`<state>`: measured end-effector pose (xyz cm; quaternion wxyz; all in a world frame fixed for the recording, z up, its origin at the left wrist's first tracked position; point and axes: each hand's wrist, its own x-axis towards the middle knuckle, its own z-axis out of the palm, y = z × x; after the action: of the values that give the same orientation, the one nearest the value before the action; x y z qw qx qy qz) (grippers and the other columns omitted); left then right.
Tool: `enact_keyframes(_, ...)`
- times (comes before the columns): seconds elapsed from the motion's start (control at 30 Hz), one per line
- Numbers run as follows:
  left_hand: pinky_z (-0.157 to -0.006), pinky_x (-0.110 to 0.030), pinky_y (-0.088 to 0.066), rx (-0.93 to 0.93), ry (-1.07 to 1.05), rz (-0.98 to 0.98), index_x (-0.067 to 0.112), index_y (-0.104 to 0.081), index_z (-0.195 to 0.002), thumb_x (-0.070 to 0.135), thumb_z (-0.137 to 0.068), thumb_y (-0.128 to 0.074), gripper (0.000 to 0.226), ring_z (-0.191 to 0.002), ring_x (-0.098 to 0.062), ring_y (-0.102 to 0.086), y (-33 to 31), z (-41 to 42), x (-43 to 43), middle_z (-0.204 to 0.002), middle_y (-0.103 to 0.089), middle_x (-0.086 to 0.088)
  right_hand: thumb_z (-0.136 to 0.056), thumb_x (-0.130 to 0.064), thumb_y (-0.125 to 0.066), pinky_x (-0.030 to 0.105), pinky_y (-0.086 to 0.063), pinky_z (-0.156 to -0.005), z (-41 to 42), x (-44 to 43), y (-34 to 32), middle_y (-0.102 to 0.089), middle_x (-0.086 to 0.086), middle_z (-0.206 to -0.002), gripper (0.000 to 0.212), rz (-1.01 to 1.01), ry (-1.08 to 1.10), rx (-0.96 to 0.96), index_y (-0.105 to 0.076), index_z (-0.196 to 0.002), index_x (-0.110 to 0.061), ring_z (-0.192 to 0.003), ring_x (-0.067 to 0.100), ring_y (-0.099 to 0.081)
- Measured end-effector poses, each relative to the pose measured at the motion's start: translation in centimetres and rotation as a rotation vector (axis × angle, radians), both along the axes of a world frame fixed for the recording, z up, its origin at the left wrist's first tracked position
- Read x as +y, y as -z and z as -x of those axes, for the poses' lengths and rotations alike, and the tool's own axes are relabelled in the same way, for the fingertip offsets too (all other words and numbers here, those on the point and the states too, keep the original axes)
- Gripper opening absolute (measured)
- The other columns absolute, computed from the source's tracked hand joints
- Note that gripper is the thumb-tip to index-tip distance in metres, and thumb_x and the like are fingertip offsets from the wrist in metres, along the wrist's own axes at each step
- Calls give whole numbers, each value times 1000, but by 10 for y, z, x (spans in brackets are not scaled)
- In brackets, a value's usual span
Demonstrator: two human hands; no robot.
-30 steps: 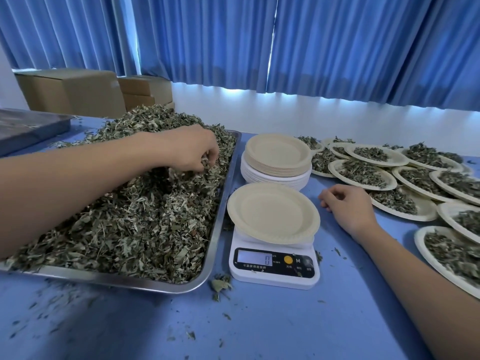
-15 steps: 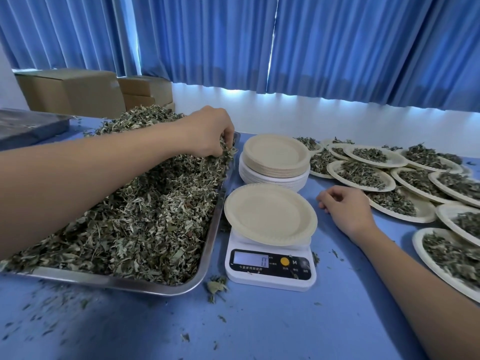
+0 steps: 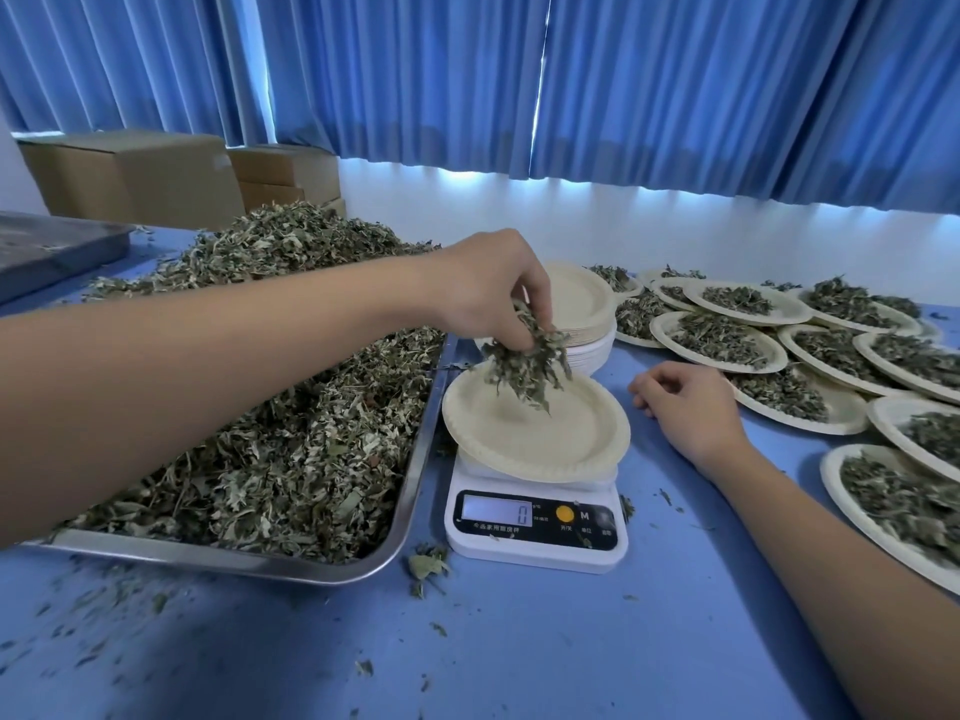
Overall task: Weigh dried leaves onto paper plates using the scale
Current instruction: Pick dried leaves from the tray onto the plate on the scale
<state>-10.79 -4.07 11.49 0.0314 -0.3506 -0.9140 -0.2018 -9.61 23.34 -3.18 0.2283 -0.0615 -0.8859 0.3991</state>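
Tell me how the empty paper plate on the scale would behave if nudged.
The paper plate probably slides or tips easily: it overhangs the small scale and holds nothing. It likely flexes, looking thin like the stacked plates.
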Motion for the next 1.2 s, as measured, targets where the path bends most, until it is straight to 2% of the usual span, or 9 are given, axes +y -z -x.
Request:
enact_keyframes(0.2,-96,-40,-54,-243,77,127,26,-77,-99,27,-75,-88,27,-99,-11,-69,8,-11,7,-104,-74,4,-95,-23,-62,41,-57,-69,0,0,0,-72,-7,-67,27,-11,-1,-6,-72,-70,-23,-70,24,-68)
enact_keyframes(0.3,-97,-39,-55,-350,73,55,30,-77,-99,30,-76,-88,26,-97,-10,-70,4,-8,-2,-107,-74,6,-95,-22,-62,42,-57,-70,0,0,0,-72,-8,-68,26,-7,-2,-10,-73,-72,-24,-70,23,-68)
enact_keyframes(0.43,-96,-44,-54,-203,-40,3,27,-77,-95,15,-88,-70,15,-98,-21,-70,-1,5,-18,-101,-75,-2,-95,-22,-62,45,-58,-72,-1,-1,-1,-72,-6,-68,26,-3,-3,-17,-73,-72,-23,-71,28,-68)
enact_keyframes(0.5,-86,-41,-56,-79,-127,159,24,-75,-99,9,-87,-61,24,-96,-27,-66,-1,13,-29,-104,-72,-4,-95,-22,-62,46,-58,-71,-1,-1,-1,-72,-5,-68,26,-7,-4,-11,-73,-71,-23,-71,29,-68)
enact_keyframes(0.6,-79,-29,-44,-36,-227,453,19,-66,-120,18,-87,-69,33,-93,-18,-56,7,18,-44,-94,-57,12,-95,-21,-62,44,-59,-72,-1,0,-1,-72,-9,-68,26,-5,-5,-13,-73,-72,-24,-70,26,-68)
enact_keyframes(0.8,-99,-45,-52,-231,-295,744,19,-56,-132,36,-75,-86,66,-115,-28,-58,40,28,-68,-133,-55,-3,-96,-22,-62,43,-60,-75,1,2,1,-72,-12,-69,24,-1,-13,-11,-73,-74,-25,-71,17,-68)
enact_keyframes(0.9,-81,-38,-56,-212,-292,744,19,-57,-126,24,-78,-83,55,-96,-24,-61,54,28,-71,-111,-59,-2,-95,-21,-63,45,-59,-74,2,2,1,-72,-9,-68,24,0,-11,-13,-73,-73,-24,-70,23,-68)
enact_keyframes(1.0,-57,-26,-38,-104,-290,750,18,-63,-107,21,-78,-83,35,-76,-14,-52,60,28,-71,-100,-60,1,-95,-22,-63,46,-58,-73,2,2,1,-72,-6,-67,24,10,-7,-15,-73,-73,-23,-71,29,-68)
enact_keyframes(1.2,-59,-27,-42,-40,-325,614,23,-64,-99,14,-80,-80,26,-83,-19,-62,49,34,-73,-104,-64,1,-93,-23,-63,45,-58,-71,1,1,1,-71,-6,-65,25,-7,-5,-9,-72,-71,-22,-69,28,-68)
